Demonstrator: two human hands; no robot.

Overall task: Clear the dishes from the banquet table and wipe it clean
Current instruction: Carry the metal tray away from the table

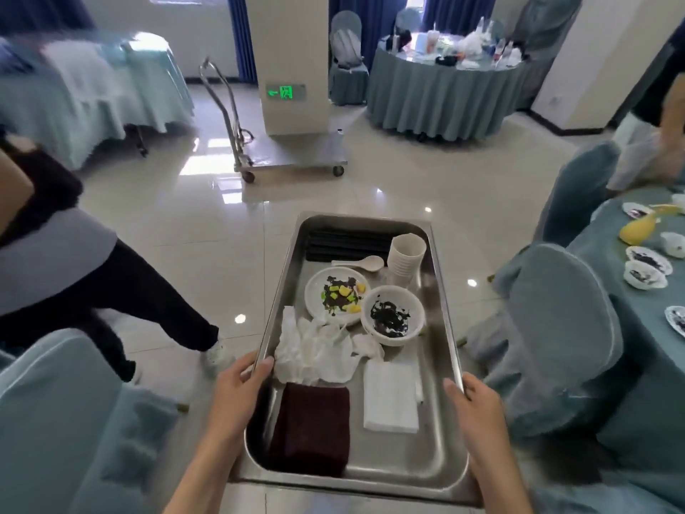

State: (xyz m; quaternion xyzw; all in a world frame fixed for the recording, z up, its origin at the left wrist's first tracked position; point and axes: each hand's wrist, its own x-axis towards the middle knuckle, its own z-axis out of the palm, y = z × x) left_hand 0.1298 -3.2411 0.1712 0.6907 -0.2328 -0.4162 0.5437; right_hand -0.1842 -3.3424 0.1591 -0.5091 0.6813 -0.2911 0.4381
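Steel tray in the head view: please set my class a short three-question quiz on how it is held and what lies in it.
1. True or false: the left hand and the right hand each grip a long rim of the steel tray.
2. Fill in: the stack of cups and the white spoon sit at the tray's ___ end, seen from the carrier.
3. Which item lies nearest the carrier? A stack of cups; B dark red cloth; C white spoon.
Key: 1 true; 2 far; 3 B.
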